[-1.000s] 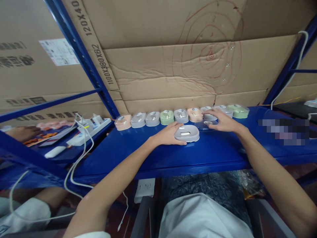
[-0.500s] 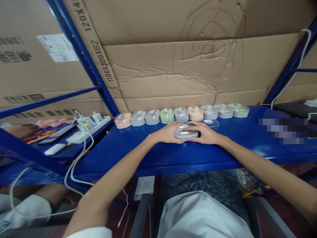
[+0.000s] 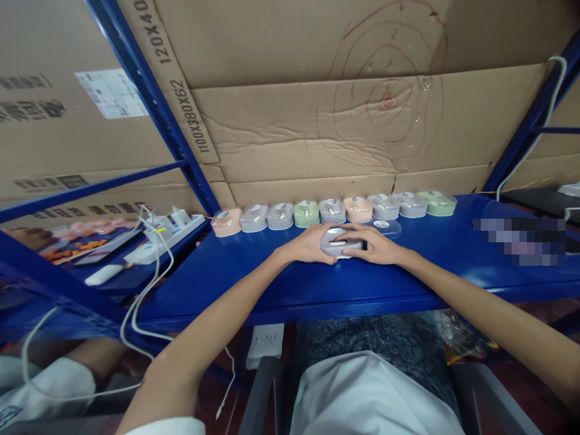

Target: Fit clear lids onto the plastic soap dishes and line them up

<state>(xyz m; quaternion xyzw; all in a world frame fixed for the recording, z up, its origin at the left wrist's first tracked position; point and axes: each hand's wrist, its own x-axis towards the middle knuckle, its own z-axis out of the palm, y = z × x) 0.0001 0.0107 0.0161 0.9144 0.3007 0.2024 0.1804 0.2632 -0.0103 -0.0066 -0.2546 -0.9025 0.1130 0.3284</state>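
Between my two hands sits a small grey rounded box (image 3: 333, 248) with a slim pale piece in its middle. My left hand (image 3: 309, 244) wraps the box's left end, and my right hand (image 3: 378, 244) closes round its right end, thumb in front. Just behind my right hand a clear plastic lid (image 3: 387, 227) lies flat on the blue shelf (image 3: 281, 284). A row of similar lidded boxes stands behind my hands, among them a green box (image 3: 307, 214), a peach box (image 3: 357, 209) and a grey box (image 3: 332, 211).
To the left, beyond a blue post, are a white power strip (image 3: 149, 248), hanging white cables (image 3: 136, 302) and another person's hand (image 3: 27, 240) near orange pieces. A blurred-out item (image 3: 519, 241) lies at the right. Cardboard (image 3: 290, 121) backs the shelf.
My right thumb has shifted slightly up and inward along the box's front. The box stays between both hands; the view has moved slightly.
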